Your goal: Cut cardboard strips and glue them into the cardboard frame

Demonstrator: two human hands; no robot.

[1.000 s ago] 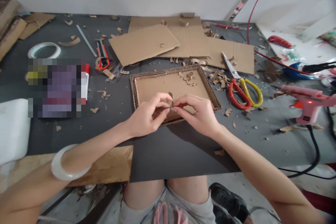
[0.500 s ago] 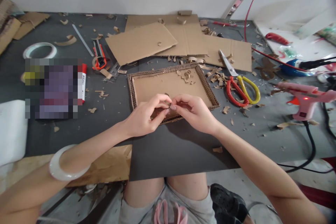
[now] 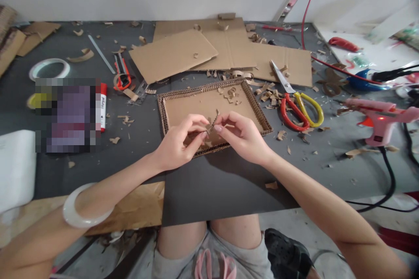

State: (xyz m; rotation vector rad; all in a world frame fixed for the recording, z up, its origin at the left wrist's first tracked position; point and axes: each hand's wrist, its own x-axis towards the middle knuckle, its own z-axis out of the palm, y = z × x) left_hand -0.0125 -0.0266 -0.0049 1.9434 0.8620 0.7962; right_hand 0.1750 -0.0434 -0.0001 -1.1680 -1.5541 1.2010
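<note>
Brown corrugated cardboard forms a shallow tray [image 3: 186, 107] on the dark desk [image 3: 196, 198] in the head view, and a small cardboard strip [image 3: 216, 116] is held just above it, near its front edge. The left hand [image 3: 181, 141] has a narrow grip, thumb and fingers pinching the strip's lower end; the right hand's [image 3: 244, 137] grip is equally narrow, fingertips closed on the strip beside them. Curled scraps [image 3: 231, 93] lie in the tray's far right corner. Right of it rest scissors [image 3: 289, 96] and a pink glue gun [image 3: 379, 115].
</note>
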